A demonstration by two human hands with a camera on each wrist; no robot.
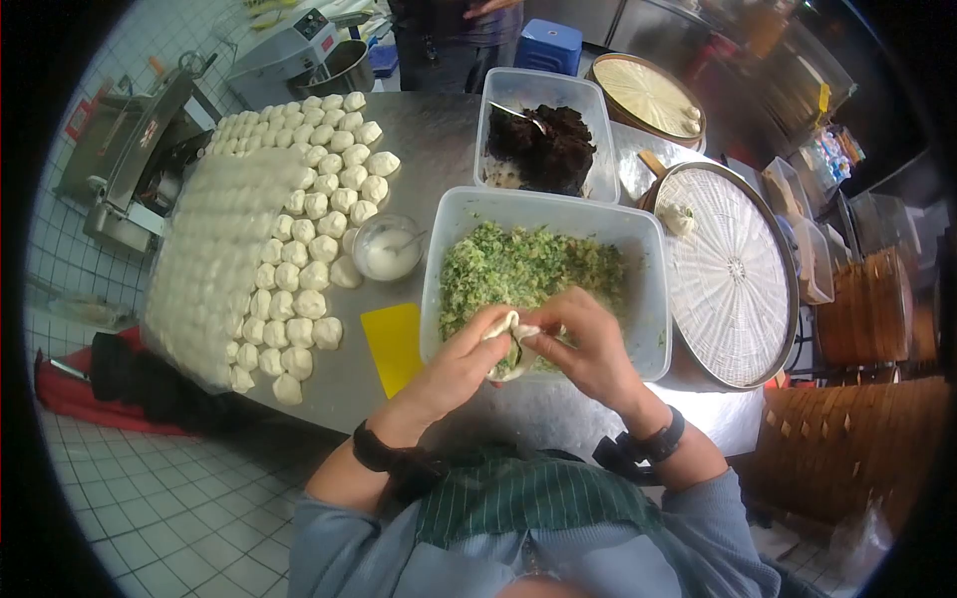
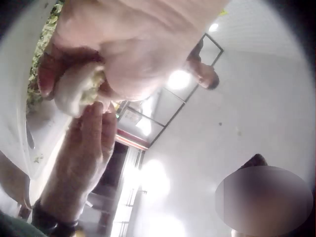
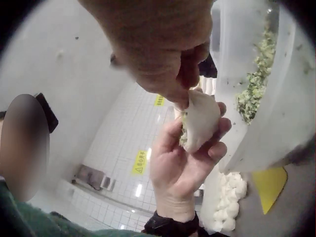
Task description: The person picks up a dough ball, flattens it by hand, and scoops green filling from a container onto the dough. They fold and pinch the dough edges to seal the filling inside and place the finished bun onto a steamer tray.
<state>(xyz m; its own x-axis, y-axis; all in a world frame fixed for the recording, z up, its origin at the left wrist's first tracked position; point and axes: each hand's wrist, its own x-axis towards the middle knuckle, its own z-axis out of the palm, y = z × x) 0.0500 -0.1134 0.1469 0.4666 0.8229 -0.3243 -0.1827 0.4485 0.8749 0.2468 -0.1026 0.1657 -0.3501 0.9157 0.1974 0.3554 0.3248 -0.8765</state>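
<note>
A round dough wrapper point(image 3: 203, 121), folded up around green chopped filling, is held over the near edge of the filling tub. My left hand point(image 1: 454, 361) cups it from below, fingers curled round its side in the right wrist view. With thumb and fingertips, my right hand point(image 1: 590, 349) pinches the dough's upper rim. Green filling shows at the gap in the dough in both wrist views. Just beyond the hands, the clear plastic tub point(image 1: 653, 279) holds the chopped green vegetable filling point(image 1: 533, 261).
Rows of dough pieces point(image 1: 324, 249) lie at left, partly under plastic sheeting point(image 1: 214, 249). Near them are a glass bowl point(image 1: 389, 247) and a yellow scraper point(image 1: 392, 349). Behind stands a tub of dark filling point(image 1: 558, 149). At right, a woven steamer tray point(image 1: 733, 309) carries one bun point(image 1: 680, 220).
</note>
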